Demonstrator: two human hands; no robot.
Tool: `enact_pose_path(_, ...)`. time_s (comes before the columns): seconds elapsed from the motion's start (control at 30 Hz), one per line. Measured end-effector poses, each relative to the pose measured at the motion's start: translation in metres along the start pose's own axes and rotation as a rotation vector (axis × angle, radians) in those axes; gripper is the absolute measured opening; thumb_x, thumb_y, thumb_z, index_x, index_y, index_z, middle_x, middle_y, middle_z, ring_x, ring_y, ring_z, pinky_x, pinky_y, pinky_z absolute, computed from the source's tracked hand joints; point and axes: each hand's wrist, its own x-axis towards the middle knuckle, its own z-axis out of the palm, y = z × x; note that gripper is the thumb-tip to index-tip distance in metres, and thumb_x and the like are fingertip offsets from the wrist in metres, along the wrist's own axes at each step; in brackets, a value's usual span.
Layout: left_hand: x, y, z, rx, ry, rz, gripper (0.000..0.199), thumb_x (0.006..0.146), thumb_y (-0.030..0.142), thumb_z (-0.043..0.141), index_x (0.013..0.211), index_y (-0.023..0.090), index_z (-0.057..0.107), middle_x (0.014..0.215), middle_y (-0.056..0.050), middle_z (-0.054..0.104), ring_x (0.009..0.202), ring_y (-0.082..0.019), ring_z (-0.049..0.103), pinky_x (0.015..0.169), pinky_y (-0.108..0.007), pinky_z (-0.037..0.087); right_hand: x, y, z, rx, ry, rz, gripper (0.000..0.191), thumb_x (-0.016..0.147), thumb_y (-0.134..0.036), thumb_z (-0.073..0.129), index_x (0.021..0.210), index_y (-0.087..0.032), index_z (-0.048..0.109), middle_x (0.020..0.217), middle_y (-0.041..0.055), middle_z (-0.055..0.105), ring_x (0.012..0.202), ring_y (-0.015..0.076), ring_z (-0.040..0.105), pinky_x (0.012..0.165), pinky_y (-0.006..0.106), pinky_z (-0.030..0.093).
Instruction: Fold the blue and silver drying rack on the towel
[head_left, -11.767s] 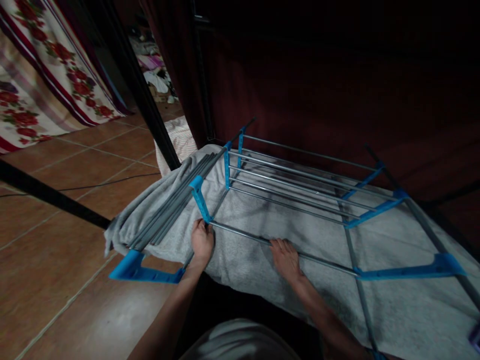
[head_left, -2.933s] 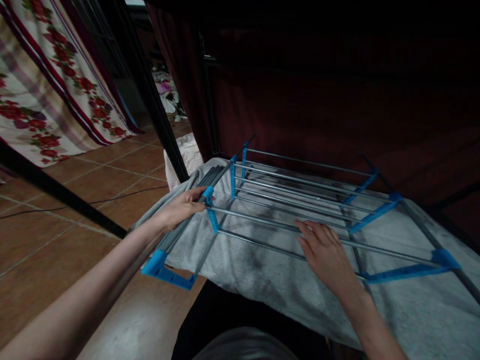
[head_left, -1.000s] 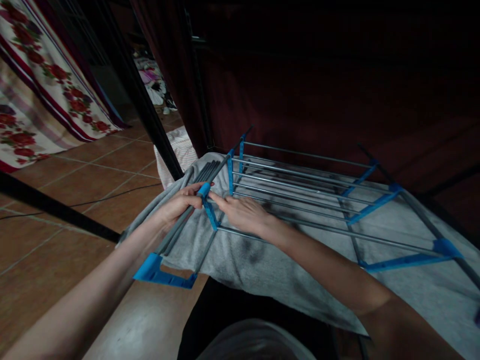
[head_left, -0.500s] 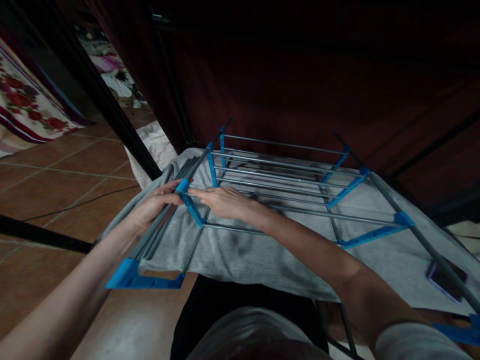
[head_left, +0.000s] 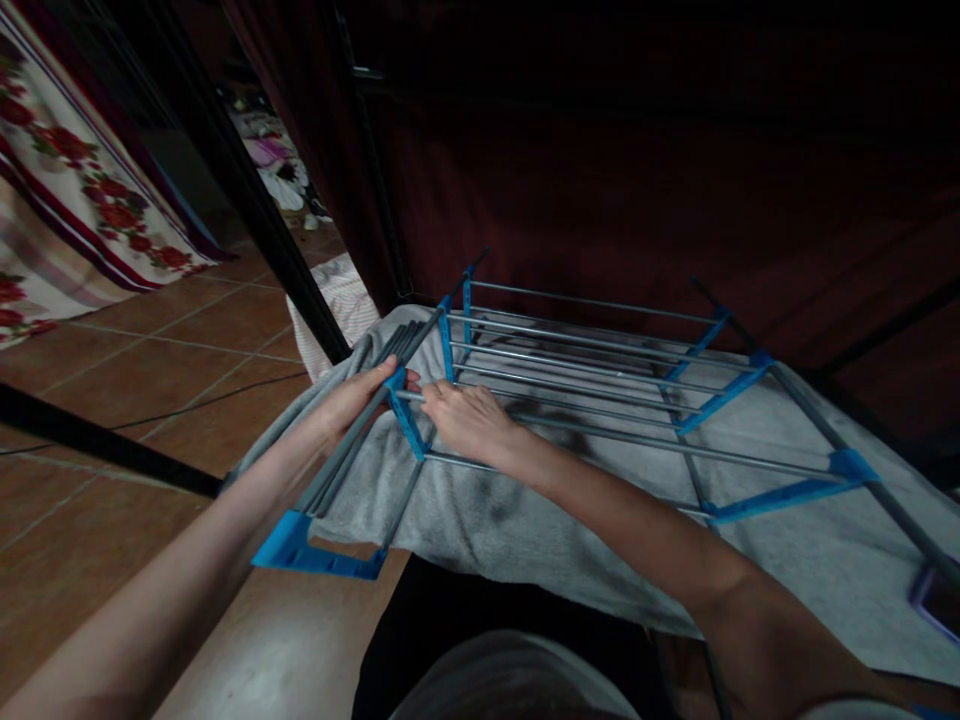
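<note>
A clothes drying rack of grey metal tubes and blue plastic brackets lies on a grey cloth (head_left: 480,510) in front of me. My left hand (head_left: 358,398) is closed around the rack's left side tube, the thumb on top beside a blue bracket (head_left: 409,425). Just right of that bracket, my right hand (head_left: 472,418) has its fingers curled over a crossbar (head_left: 675,447) near its left end. Part of the bar is hidden under this hand. Several loose-ended grey tubes (head_left: 337,480) run side by side below my left hand, down to a blue corner piece (head_left: 319,555).
A phone (head_left: 937,603) lies on the cloth at the right edge. Dark red curtain (head_left: 600,190) hangs behind the rack. Black posts (head_left: 247,190) stand on the left, over a tiled floor (head_left: 180,330) with a cable. A flowered cloth (head_left: 112,210) hangs farther left.
My view has turned left, so everything sits farther right. My right hand's outstretched fingers have curled over the crossbar. My left thumb has come up on top of the tube by the bracket.
</note>
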Motion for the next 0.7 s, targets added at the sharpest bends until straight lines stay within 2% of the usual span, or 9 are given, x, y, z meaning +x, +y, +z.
enact_pose_path(0.1, 0.004, -0.001, 0.003, 0.030, -0.019, 0.044, 0.045, 0.080, 0.059, 0.072, 0.087, 0.015, 0.073, 0.078, -0.004, 0.071, 0.089, -0.022, 0.066, 0.080, -0.029, 0.054, 0.003, 0.001, 0.001, 0.016, -0.022, 0.016, 0.041, 0.108, -0.039, 0.028, 0.125, -0.014, 0.056, 0.120, 0.0146, 0.070, 0.101, 0.0246, 0.071, 0.084, 0.037, 0.055)
enact_pose_path(0.27, 0.003, -0.002, 0.009, 0.051, 0.014, 0.096, 0.039, 0.075, 0.055, 0.076, 0.080, 0.016, 0.070, 0.078, -0.004, 0.070, 0.081, -0.020, 0.064, 0.076, -0.029, 0.053, 0.007, 0.003, 0.004, 0.065, -0.033, 0.012, 0.040, 0.107, -0.039, 0.031, 0.122, -0.014, 0.058, 0.111, 0.0143, 0.074, 0.100, 0.0265, 0.072, 0.086, 0.039, 0.053)
enact_pose_path(0.53, 0.001, -0.001, 0.010, 0.113, 0.052, 0.069, 0.041, 0.072, 0.057, 0.076, 0.079, 0.018, 0.068, 0.077, -0.005, 0.067, 0.076, -0.021, 0.065, 0.072, -0.031, 0.054, 0.011, 0.006, 0.002, 0.113, -0.089, 0.028, 0.042, 0.107, -0.042, 0.031, 0.124, -0.015, 0.059, 0.110, 0.0145, 0.075, 0.103, 0.0263, 0.072, 0.088, 0.038, 0.052)
enact_pose_path(0.7, 0.002, 0.000, 0.008, 0.171, 0.062, 0.066, 0.045, 0.070, 0.061, 0.076, 0.079, 0.017, 0.068, 0.076, -0.004, 0.067, 0.070, -0.020, 0.063, 0.069, -0.032, 0.054, 0.015, 0.011, 0.002, 0.181, -0.118, 0.026, 0.045, 0.107, -0.045, 0.030, 0.120, -0.017, 0.063, 0.109, 0.0126, 0.075, 0.104, 0.0262, 0.071, 0.086, 0.036, 0.053)
